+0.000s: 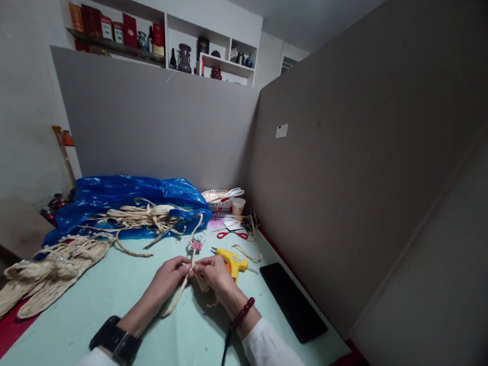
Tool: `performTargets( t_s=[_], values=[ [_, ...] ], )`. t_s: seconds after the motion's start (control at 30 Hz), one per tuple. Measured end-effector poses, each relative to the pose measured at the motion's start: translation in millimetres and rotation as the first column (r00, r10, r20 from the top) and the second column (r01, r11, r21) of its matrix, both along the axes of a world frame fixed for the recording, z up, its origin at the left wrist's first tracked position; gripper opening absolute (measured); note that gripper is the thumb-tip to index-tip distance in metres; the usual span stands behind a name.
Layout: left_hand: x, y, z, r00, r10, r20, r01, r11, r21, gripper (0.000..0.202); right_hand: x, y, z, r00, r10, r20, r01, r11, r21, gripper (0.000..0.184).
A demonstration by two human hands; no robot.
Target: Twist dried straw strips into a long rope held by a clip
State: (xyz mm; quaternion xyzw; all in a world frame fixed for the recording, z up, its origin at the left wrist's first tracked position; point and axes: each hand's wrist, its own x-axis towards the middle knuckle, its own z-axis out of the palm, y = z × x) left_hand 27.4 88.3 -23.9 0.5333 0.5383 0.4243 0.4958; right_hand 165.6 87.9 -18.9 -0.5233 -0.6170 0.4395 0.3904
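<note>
Both hands meet over the middle of the pale green table, fingers pinched on strands of a straw braid (pixel 194 252). My left hand (pixel 173 273) grips it from the left, and a loose flat strand hangs down beside its fingers. My right hand (pixel 215 273) pinches it from the right, with another straw end under the fingers. A pink binder clip (pixel 196 245) sits on the braid just beyond my fingertips. From the clip the braid runs up towards the straw pile. Right behind my right hand lies a yellow glue gun (pixel 232 260), partly hidden.
A blue plastic bag (pixel 141 188) with a straw bundle (pixel 147 217) lies at the back left. Woven straw sandals (pixel 54 274) are at the left edge. Red-handled scissors (pixel 232 235), a basket (pixel 217 199), a paper cup (pixel 238 206) and a black phone-like slab (pixel 292 301) stand or lie rightward.
</note>
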Motion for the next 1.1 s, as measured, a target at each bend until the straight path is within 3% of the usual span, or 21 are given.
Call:
performTargets(
  t_s=[0.1, 0.27, 0.4, 0.6, 0.93, 1.03, 1.1],
  values=[
    [6.9, -0.4, -3.4, 0.992, -0.088, 0.095, 0.093, 0.994, -0.052, 0.030, 0.9, 1.4, -0.5, 0.999, 0.034, 0.010, -0.034, 0.999, -0.022, 0.022],
    [3.5, 5.8, -5.0, 0.998, -0.061, 0.035, 0.063, 0.995, -0.083, 0.026, 3.0, -3.1, 4.2, 0.980, 0.031, 0.196, -0.046, 0.996, 0.074, 0.023],
    [0.4, 8.2, -9.6, 0.999, 0.016, -0.038, -0.018, 0.998, -0.052, 0.021, 3.8, -12.2, 13.0, 0.888, -0.042, 0.458, -0.076, 0.969, 0.237, 0.026],
    [0.2, 6.8, -12.7, 0.987, 0.090, -0.130, -0.086, 0.996, 0.038, 0.022, 0.3, -23.6, 21.3, 0.715, -0.184, 0.675, -0.058, 0.946, 0.320, 0.026],
    [-0.6, 4.2, -19.7, 1.000, 0.008, 0.030, -0.004, 0.993, -0.115, 0.026, -15.9, -39.4, -2.7, 0.496, -0.181, 0.849, -0.447, 0.785, 0.429, 0.020],
    [-2.5, 4.2, -18.4, 0.998, 0.009, 0.058, -0.002, 0.993, -0.122, 0.026, -13.2, -39.0, -2.0, 0.520, -0.160, 0.839, -0.479, 0.759, 0.442, 0.017],
    [-4.1, 4.0, -16.8, 0.997, 0.002, 0.072, 0.007, 0.992, -0.124, 0.022, -7.9, -35.4, 3.7, 0.616, -0.151, 0.773, -0.382, 0.802, 0.460, 0.022]
  ],
)
